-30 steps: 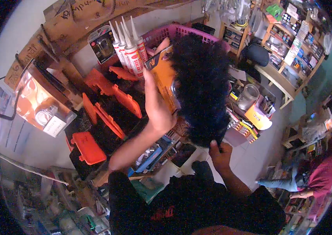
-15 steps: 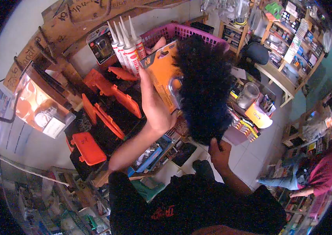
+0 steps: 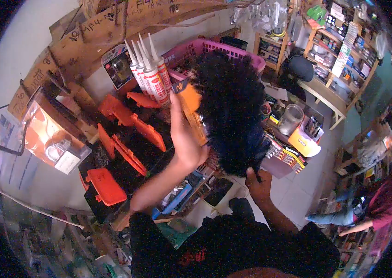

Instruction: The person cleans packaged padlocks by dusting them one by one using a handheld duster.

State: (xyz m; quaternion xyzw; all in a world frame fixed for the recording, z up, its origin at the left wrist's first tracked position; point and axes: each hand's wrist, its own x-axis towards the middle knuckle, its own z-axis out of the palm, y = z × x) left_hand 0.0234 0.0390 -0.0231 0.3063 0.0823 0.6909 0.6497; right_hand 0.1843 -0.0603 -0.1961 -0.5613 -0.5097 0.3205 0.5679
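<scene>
"Orange package (image 3: 190, 99): where is it held, and at which step?"
"By the left hand (image 3: 182, 134), beside the sealant tubes (image 3: 155, 83). Dusting, apparently; the black duster (image 3: 232, 111) is gripped at its lower end by the right hand (image 3: 259, 185). Contact can't be confirmed."
"What's called for next?"
"A steady hold, probably, with the tubes left unknocked."
"Changed since the earlier frame?"
"It's been turned more edge-on; more of its face was shown before."

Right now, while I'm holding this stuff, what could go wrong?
Your left hand holds the orange-and-black cardboard package beside the upright white sealant tubes with pointed nozzles, so a swing might topple them. The fluffy black duster in your right hand could brush the clear glass jar, and it partly blocks your view.
</scene>
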